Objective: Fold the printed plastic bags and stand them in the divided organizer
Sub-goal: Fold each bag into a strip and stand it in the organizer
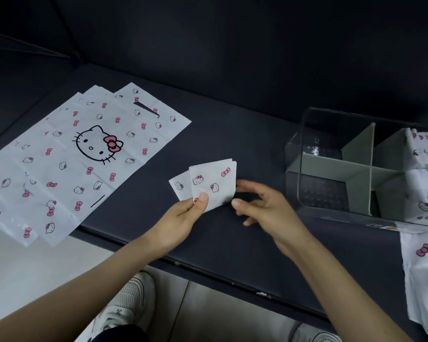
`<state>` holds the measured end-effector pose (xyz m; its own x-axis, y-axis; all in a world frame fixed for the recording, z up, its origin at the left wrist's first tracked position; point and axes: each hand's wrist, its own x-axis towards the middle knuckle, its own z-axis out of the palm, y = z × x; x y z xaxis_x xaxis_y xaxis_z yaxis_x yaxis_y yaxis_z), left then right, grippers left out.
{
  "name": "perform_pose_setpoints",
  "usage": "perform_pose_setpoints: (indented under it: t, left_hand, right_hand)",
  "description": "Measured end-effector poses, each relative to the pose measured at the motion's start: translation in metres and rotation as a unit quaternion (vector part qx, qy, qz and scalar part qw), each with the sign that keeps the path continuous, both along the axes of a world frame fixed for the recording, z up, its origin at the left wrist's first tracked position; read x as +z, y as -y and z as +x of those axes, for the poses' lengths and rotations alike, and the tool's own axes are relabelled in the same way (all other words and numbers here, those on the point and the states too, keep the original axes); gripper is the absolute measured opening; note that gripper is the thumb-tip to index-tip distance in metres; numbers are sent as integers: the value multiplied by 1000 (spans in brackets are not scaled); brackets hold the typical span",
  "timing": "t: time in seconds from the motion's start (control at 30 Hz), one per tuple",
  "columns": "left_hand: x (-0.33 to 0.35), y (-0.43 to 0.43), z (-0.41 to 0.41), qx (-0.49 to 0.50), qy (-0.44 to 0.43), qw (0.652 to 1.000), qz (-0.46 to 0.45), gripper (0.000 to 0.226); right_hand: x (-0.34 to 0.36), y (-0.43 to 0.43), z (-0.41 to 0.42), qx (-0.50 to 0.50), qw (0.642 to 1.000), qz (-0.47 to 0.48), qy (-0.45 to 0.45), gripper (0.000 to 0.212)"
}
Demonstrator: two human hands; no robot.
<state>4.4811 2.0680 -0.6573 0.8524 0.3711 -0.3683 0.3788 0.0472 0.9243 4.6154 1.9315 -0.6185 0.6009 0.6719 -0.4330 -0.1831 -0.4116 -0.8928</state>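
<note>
My left hand (183, 218) pinches a folded printed bag (211, 183), a small white square with cat faces and pink bows, held just above the dark surface. A second folded piece (179, 186) peeks out behind it on the left. My right hand (260, 206) hovers beside the bag's right edge, fingers loosely curved, holding nothing. The clear divided organizer (304, 154) with grey partitions (358, 166) stands to the right; several folded bags (425, 154) stand in its right compartments. Its left compartments look bare.
A fanned stack of flat printed bags (84, 154) lies at the left, overhanging the dark surface's front edge. More printed plastic (423, 267) lies at the right edge. My shoes (131, 299) are on the pale floor below.
</note>
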Motion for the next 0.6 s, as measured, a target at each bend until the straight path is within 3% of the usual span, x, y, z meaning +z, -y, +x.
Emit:
perform_pose_setpoints:
  t: [0.13,0.23,0.43,0.6]
  left_hand:
    - [4,-1,-3,-15,-1,999,-49,43]
    - [8,-2,-3,-9,4,998,-59,45]
    - [0,1,-6,31,30,999,12,52]
    - [-1,1,-5,-8,48,998,41,29]
  right_hand:
    - [-11,-10,-11,-21,999,-1,47,3]
    - [-15,-9,-15,-39,997,15,67,8]
    - [-21,-3,-21,-45,996,23,71,8]
    - [-23,-6,-20,-25,995,-25,89,13]
